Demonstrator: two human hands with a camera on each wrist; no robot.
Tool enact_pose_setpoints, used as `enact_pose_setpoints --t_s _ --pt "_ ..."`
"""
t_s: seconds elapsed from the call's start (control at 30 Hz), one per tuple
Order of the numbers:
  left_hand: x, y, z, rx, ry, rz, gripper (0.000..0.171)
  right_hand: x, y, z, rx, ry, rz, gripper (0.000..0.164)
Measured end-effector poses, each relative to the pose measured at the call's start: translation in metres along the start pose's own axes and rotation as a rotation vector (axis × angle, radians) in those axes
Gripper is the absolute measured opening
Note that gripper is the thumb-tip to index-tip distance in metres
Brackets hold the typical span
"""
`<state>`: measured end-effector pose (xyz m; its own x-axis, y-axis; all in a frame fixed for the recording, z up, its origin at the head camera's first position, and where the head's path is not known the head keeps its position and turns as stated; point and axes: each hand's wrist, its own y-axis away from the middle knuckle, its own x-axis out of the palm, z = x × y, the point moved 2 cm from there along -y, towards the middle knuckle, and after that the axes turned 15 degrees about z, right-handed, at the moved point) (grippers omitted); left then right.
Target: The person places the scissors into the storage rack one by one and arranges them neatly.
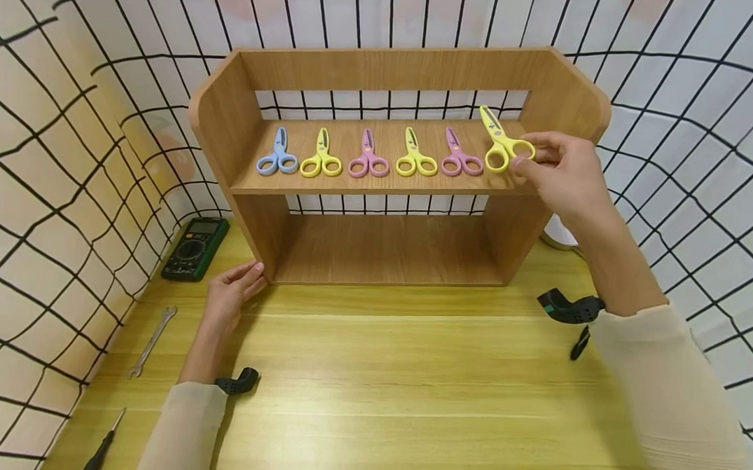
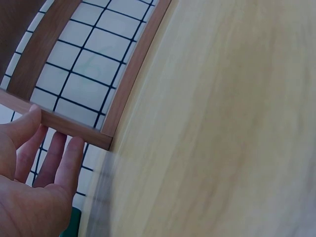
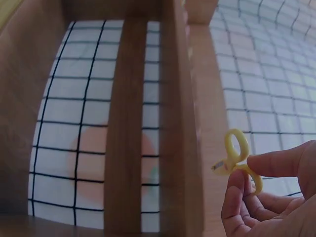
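A pair of yellow scissors [image 1: 500, 144] is pinched by one handle loop between the thumb and fingers of my right hand [image 1: 568, 175], blades pointing up and away, over the right end of the upper shelf. To its left lie more scissors in a row, handles toward me: pink ones [image 1: 461, 161], yellow ones [image 1: 415, 161], pink ones [image 1: 368, 163], yellow ones [image 1: 321, 162] and, at the far left, blue ones [image 1: 278, 160]. My left hand [image 1: 229, 292] grips the lower front edge of the wooden shelf's left side [image 2: 74, 127], thumb on the edge, fingers against the outer face.
Left of the shelf lie a green-edged multimeter [image 1: 194, 249], a wrench [image 1: 152, 343] and a screwdriver [image 1: 104, 444]. A small black item [image 1: 579, 343] lies under my right forearm. A round pale object [image 1: 558, 232] shows behind the shelf's right side. Black wire grid [image 1: 680, 227] surrounds the table.
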<state>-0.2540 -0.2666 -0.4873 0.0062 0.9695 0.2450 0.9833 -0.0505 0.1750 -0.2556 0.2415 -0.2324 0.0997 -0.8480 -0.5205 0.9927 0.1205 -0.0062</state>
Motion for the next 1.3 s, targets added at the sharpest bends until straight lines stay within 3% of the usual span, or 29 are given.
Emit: enact_pose_setpoints --t_s 0.2,0.47,0.67,0.9,1.07,1.17,1.23,1.3 --pt "0.0 -0.002 0.001 0.001 0.018 0.002 0.036 -0.002 -0.019 -0.01 0.056 0.054 -0.014 0.051" --pt "-0.002 -0.001 0.002 0.008 0.022 0.0 0.036 -0.002 -0.028 -0.012 0.091 0.281 0.02 0.05" --pt "-0.003 0.0 0.001 0.017 0.038 0.001 0.03 0.0 -0.031 -0.013 0.126 0.338 0.083 0.052" --pt "-0.005 0.001 0.001 0.005 0.036 -0.009 0.024 0.003 -0.034 -0.013 0.13 0.389 0.08 0.055" --pt "-0.006 0.004 -0.006 -0.022 -0.063 -0.015 0.036 0.004 -0.029 -0.014 0.084 0.366 0.019 0.061" --pt "-0.006 0.01 -0.012 0.005 -0.177 -0.014 0.051 0.005 -0.017 -0.017 0.024 0.291 -0.034 0.061" --pt "-0.005 0.018 -0.017 0.041 -0.317 -0.014 0.054 0.008 -0.005 -0.022 -0.042 0.249 -0.083 0.057" --pt "-0.003 0.027 -0.022 0.105 -0.524 -0.032 0.053 0.012 0.01 -0.028 -0.116 0.218 -0.131 0.052"
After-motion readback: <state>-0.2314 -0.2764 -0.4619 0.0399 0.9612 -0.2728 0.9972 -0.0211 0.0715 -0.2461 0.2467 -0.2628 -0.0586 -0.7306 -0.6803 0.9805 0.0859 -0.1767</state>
